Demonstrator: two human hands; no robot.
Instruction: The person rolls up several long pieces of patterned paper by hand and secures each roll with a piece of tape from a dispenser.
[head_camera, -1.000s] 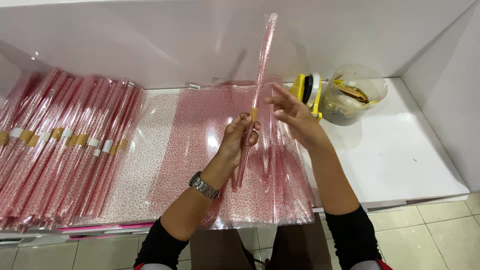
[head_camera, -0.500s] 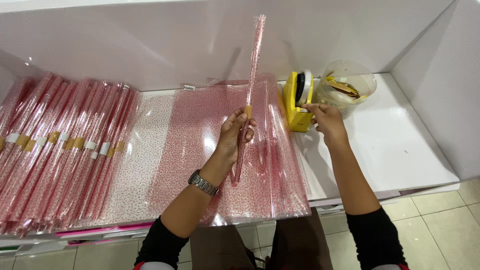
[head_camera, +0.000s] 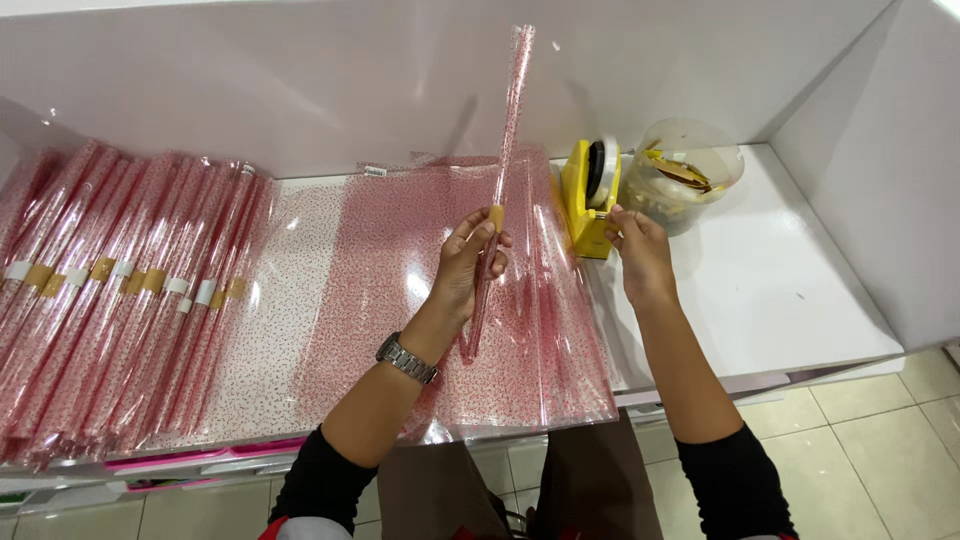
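Head view, left hand (head_camera: 468, 262) fingers gripping rolled wrap (head_camera: 505, 150) upright, top tilted right, right hand (head_camera: 638, 250) seemingly pinching tape.

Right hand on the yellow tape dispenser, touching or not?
Touching. Head view: right hand fingertips rest against the yellow tape dispenser front edge, with no gap.

The left hand (head_camera: 468, 262) covers the middle of the rolled sheet (head_camera: 508, 130). Fingertips of the right hand (head_camera: 636, 246) vanish against the yellow tape dispenser (head_camera: 590, 195), so contact is unclear. The stacked rolls (head_camera: 110, 290) run past the left edge; the tub's (head_camera: 690, 170) contents are a blur
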